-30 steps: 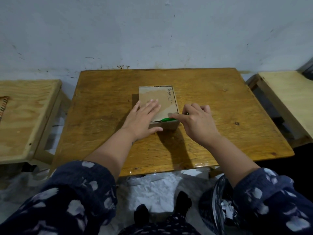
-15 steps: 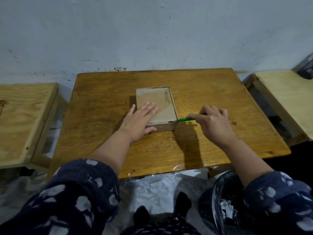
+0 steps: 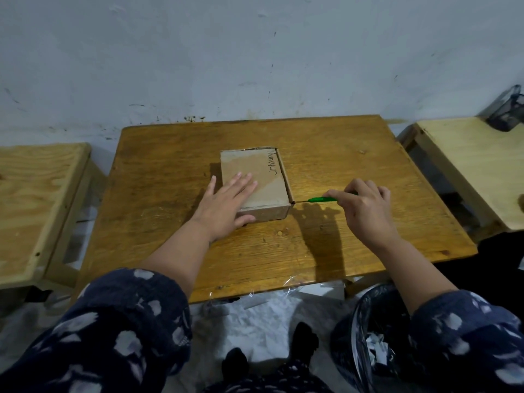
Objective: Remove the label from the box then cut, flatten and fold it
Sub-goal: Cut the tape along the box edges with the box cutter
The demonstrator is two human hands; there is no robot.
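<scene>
A small closed cardboard box [image 3: 265,177] with handwriting along its right side lies flat in the middle of the wooden table [image 3: 354,165]. My left hand [image 3: 225,205] rests flat on the box's near left part, fingers spread, thumb against the front wall. My right hand [image 3: 365,211] is to the right of the box and grips a green-handled cutter [image 3: 321,199]. The cutter's thin tip touches the box's near right corner. No label is visible on the box top.
Lighter wooden tables stand at the left [image 3: 37,194] and right [image 3: 476,171]. A dark mesh holder [image 3: 507,112] sits at the far right. A black-lined bin [image 3: 377,336] with paper scraps is below the table's right front; clear tape strips hang off the near edge.
My right hand has drawn the cutter rightward along the box's near top edge, from over the box out past its right corner. My left hand has stayed pressed on the box.
</scene>
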